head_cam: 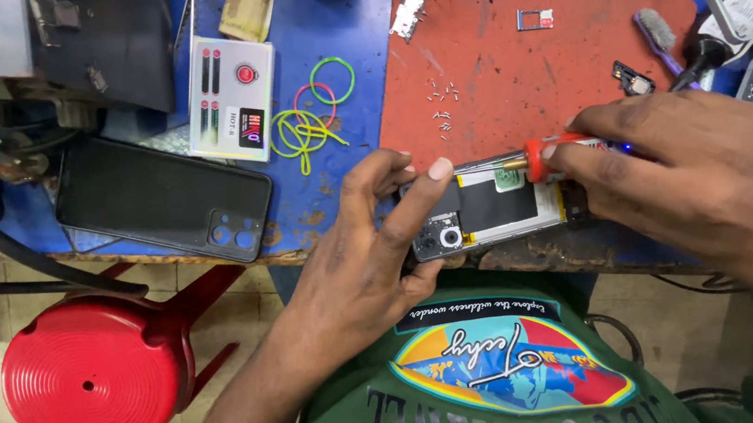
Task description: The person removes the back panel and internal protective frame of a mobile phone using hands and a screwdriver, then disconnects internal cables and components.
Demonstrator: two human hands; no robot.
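The open phone lies at the bench's near edge, centre frame, back off, on the red mat. My left hand pinches its camera end, grip closed on it. My right hand is wrapped tight around a screwdriver lying across the phone. Tiny screws dot the mat above. Left of that, on the blue bench, lie rubber bands, a white box and a black phone. A red stool stands on the floor, lower left.
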